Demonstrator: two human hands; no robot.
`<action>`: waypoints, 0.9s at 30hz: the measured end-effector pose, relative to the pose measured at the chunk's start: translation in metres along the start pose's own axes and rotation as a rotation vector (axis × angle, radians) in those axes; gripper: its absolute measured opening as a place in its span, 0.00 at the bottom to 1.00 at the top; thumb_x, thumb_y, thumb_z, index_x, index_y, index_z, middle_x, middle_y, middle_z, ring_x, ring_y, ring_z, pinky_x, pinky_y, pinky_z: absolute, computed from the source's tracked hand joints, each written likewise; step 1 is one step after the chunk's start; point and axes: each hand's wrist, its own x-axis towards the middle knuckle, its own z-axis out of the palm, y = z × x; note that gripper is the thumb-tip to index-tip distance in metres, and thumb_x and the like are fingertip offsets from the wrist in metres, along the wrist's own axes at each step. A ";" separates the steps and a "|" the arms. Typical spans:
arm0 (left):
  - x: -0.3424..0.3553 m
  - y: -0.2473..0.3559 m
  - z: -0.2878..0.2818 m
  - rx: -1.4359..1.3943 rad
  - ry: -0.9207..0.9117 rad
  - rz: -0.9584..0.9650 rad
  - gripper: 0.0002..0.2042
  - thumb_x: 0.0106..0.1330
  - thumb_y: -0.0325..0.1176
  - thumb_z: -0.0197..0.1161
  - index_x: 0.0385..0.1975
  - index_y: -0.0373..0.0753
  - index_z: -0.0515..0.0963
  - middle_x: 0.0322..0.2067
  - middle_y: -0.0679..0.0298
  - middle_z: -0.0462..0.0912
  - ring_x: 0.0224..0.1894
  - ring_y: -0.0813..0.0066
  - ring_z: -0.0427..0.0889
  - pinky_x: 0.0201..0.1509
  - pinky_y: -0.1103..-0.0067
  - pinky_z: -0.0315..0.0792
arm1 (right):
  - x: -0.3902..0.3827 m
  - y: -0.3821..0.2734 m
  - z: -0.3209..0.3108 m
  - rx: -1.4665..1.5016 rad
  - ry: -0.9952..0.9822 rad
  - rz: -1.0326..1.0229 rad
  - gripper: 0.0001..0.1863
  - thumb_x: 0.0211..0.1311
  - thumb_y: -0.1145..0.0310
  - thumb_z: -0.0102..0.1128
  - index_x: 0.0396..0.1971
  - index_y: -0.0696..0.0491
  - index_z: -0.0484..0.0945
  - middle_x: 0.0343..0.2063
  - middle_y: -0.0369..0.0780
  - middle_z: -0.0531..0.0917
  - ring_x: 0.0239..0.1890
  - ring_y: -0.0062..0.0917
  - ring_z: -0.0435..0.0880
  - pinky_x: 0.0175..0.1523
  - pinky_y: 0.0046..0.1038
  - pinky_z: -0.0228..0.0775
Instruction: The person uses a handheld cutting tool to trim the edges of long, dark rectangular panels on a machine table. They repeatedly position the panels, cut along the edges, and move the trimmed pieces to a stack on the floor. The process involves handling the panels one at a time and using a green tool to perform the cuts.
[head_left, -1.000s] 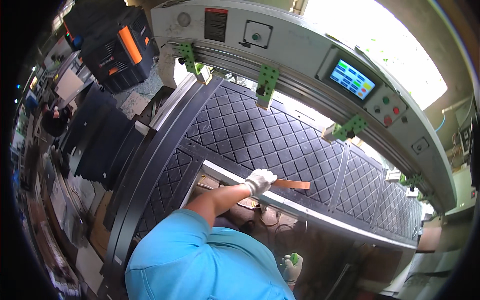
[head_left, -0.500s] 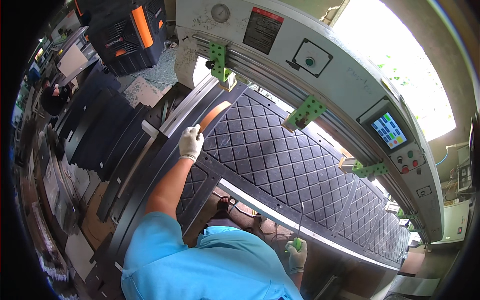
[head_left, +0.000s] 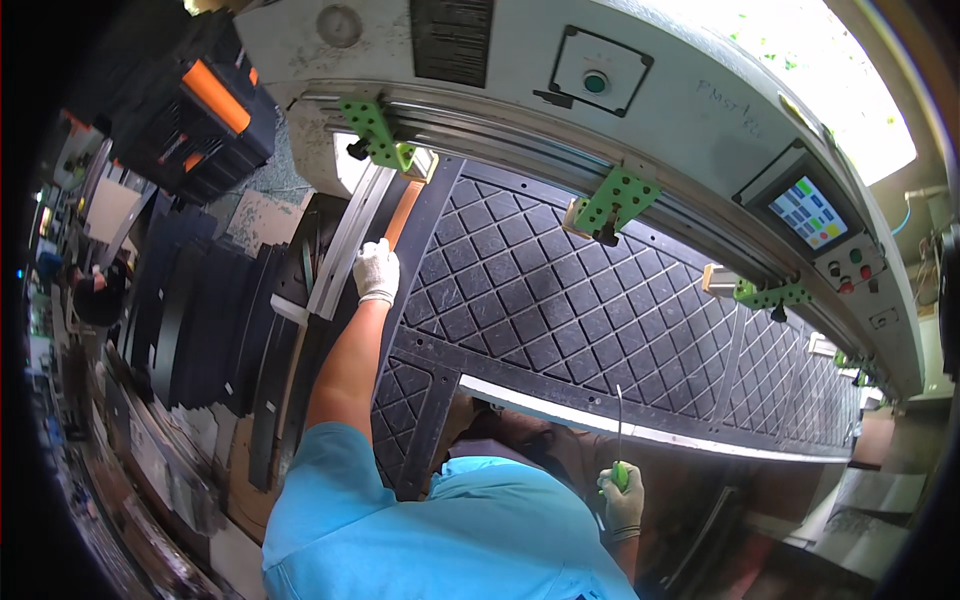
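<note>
My left hand [head_left: 376, 274], in a white knit glove, is closed on the near end of a flat orange-brown strip [head_left: 404, 214]. The strip lies along a long dark panel [head_left: 428, 212] beside the aluminium rail [head_left: 352, 238]. Its far end reaches under the leftmost green bracket [head_left: 374, 136] of the machine. Close to my body on the right, my gloved right hand [head_left: 628, 500] grips a green-handled tool [head_left: 619, 474]. A long thin metal shaft points up from that handle over the table's white edge; its slightly bent tip is too fine to make out.
A black diamond-grooved table [head_left: 560, 290] spreads ahead and right. Over it runs a grey machine beam [head_left: 520, 75] with more green brackets [head_left: 615, 205] and a touch screen [head_left: 808, 212]. Stacked dark panels [head_left: 195, 320] and a black-orange bin [head_left: 190, 120] stand left. Another person [head_left: 100, 295] is at far left.
The strip has gone from tilted and curved to lying along the panel, its far end now at the bracket. My right hand's tool points more upright. The whole view has shifted.
</note>
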 end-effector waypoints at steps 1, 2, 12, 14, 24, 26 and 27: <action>0.005 0.000 0.004 0.011 0.004 0.018 0.08 0.67 0.36 0.64 0.42 0.42 0.82 0.38 0.54 0.84 0.45 0.51 0.87 0.48 0.59 0.83 | 0.000 -0.005 0.003 0.010 0.008 0.005 0.13 0.67 0.79 0.67 0.49 0.57 0.80 0.35 0.35 0.87 0.36 0.15 0.84 0.45 0.23 0.80; 0.007 -0.002 0.004 0.005 0.018 0.040 0.08 0.68 0.36 0.64 0.42 0.42 0.81 0.38 0.54 0.83 0.45 0.50 0.86 0.48 0.58 0.83 | 0.000 -0.012 0.006 -0.008 0.012 -0.006 0.12 0.68 0.78 0.67 0.49 0.57 0.80 0.35 0.35 0.87 0.37 0.15 0.84 0.46 0.23 0.80; 0.038 0.000 0.023 0.068 -0.008 0.132 0.17 0.71 0.38 0.66 0.55 0.39 0.85 0.40 0.51 0.83 0.46 0.50 0.85 0.53 0.60 0.80 | 0.005 -0.025 0.022 -0.089 0.031 0.021 0.16 0.68 0.74 0.70 0.54 0.58 0.82 0.37 0.37 0.87 0.39 0.17 0.84 0.50 0.26 0.79; 0.043 0.004 0.020 0.102 -0.046 0.134 0.16 0.71 0.39 0.65 0.54 0.39 0.85 0.39 0.52 0.83 0.46 0.51 0.85 0.52 0.60 0.80 | 0.007 -0.024 0.025 -0.082 0.021 0.027 0.16 0.68 0.75 0.70 0.54 0.59 0.82 0.37 0.37 0.88 0.40 0.18 0.85 0.51 0.27 0.80; 0.062 -0.006 0.036 0.100 -0.072 0.188 0.12 0.75 0.41 0.63 0.46 0.40 0.81 0.39 0.51 0.82 0.43 0.49 0.87 0.48 0.59 0.82 | 0.017 -0.035 0.030 -0.086 -0.029 -0.006 0.18 0.67 0.81 0.65 0.56 0.59 0.80 0.39 0.37 0.89 0.41 0.17 0.87 0.51 0.24 0.81; 0.066 -0.004 0.039 0.082 -0.108 0.171 0.11 0.74 0.41 0.63 0.46 0.41 0.81 0.39 0.51 0.82 0.43 0.49 0.87 0.48 0.58 0.82 | 0.018 -0.036 0.031 -0.112 -0.041 -0.020 0.19 0.66 0.84 0.63 0.56 0.59 0.80 0.39 0.36 0.89 0.41 0.16 0.87 0.52 0.23 0.82; 0.068 -0.004 0.040 0.071 -0.118 0.166 0.11 0.74 0.41 0.63 0.46 0.40 0.81 0.39 0.51 0.82 0.44 0.48 0.87 0.48 0.57 0.82 | 0.018 -0.036 0.031 -0.112 -0.043 -0.019 0.19 0.66 0.84 0.63 0.56 0.59 0.80 0.39 0.37 0.89 0.42 0.16 0.87 0.52 0.23 0.82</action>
